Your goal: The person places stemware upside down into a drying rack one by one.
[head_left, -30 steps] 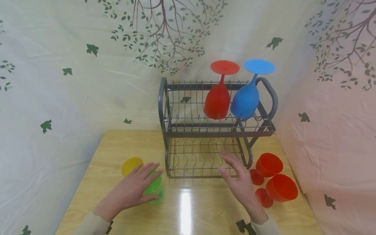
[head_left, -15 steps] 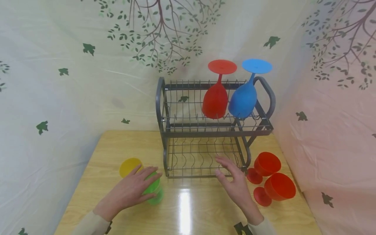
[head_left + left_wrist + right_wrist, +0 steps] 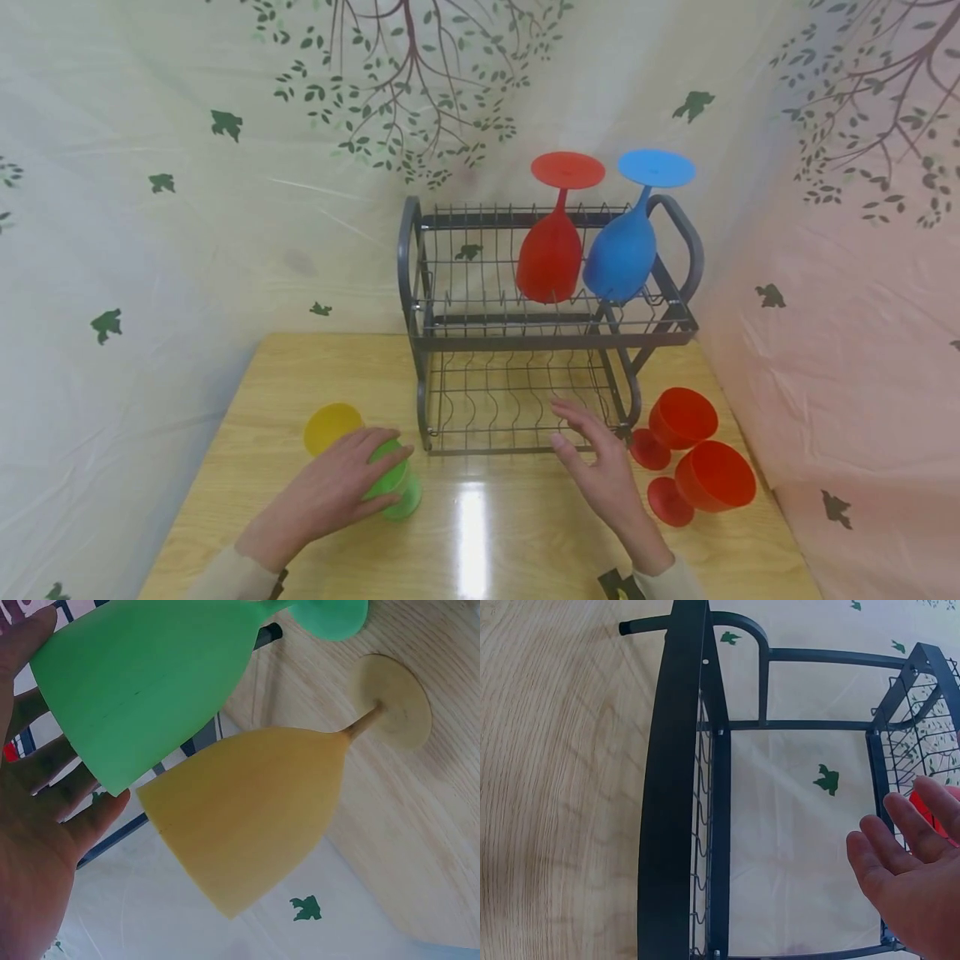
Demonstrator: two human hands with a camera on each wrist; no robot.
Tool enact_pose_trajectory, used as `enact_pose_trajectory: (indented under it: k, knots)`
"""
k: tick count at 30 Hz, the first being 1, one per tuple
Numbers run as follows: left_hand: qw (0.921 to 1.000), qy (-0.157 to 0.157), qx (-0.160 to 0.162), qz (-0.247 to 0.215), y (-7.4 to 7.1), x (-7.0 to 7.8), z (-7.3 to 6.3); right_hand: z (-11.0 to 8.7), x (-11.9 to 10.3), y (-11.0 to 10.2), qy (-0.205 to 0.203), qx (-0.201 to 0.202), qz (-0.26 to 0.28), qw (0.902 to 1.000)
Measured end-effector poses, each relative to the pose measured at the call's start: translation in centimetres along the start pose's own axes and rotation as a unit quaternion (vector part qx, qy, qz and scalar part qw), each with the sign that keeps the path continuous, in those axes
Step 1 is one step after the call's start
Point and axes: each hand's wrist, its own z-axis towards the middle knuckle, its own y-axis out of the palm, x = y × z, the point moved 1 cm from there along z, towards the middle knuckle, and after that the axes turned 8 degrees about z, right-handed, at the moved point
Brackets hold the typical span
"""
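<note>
My left hand reaches over the mouth of a green plastic goblet, its thumb and fingers curled at the rim. In the head view the hand hides part of that goblet's bowl. Just behind it stands a yellow goblet, apart from the fingers as far as the left wrist view shows. My right hand is held in front of the lower tier of the black dish rack. Its fingers are loosely bent with nothing in them, as the right wrist view also shows.
On the rack's upper tier a red goblet and a blue goblet stand upside down. A rear red goblet and a front red goblet are at the right of the wooden table. A patterned sheet hangs behind.
The left fingers have curled closer about the green goblet, and its foot has shifted slightly to the right. My right hand has moved slightly left and is now almost still.
</note>
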Motion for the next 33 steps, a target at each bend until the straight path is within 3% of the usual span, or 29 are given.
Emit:
enact_pose_trajectory:
  k: [14,28,33]
  knots:
    - [0.9986,-0.018,0.046,-0.017,-2.0,0.8,-0.2,-0.2,-0.2,-0.3,0.02,0.006,-0.003,0.9998]
    - [0.9901,-0.059,0.094,-0.085,-3.2,1.3,-0.2,-0.1,-0.4,-0.5,0.003,0.015,-0.007,0.9999]
    - [0.9865,-0.082,0.092,-0.108,-3.5,1.4,-0.1,-0.1,-0.5,-0.6,0.015,0.016,0.0,0.9998]
